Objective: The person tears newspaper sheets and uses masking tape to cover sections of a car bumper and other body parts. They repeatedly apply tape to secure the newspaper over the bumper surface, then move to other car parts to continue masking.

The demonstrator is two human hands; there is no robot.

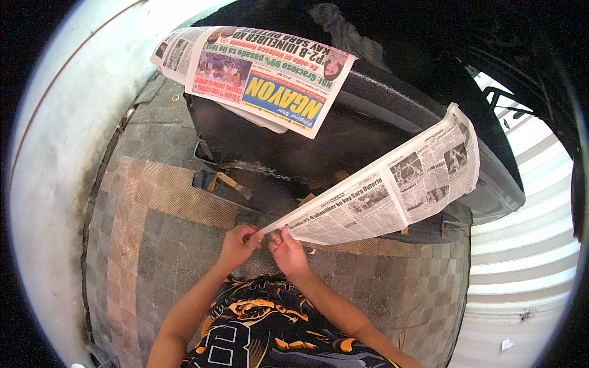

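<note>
A folded newspaper sheet point(363, 198) stretches from my hands up to the right, its far end lying over the edge of a dark curved car body panel point(395, 89). My left hand point(241, 241) pinches the sheet's narrow near corner. Close beside it, my right hand point(287, 253) grips the lower edge of the same sheet, thumb on top. Another newspaper point(271, 78), with a coloured front page, is draped over the upper left part of the panel, away from both hands.
A yellow-handled tool point(228, 181) lies in a dark recess at the panel's lower left. Tiled floor point(175, 257) spreads beneath. A pale wall point(60, 152) stands on the left, and white corrugated sheeting point(515, 257) on the right. Crumpled translucent plastic point(345, 34) rests above the panel.
</note>
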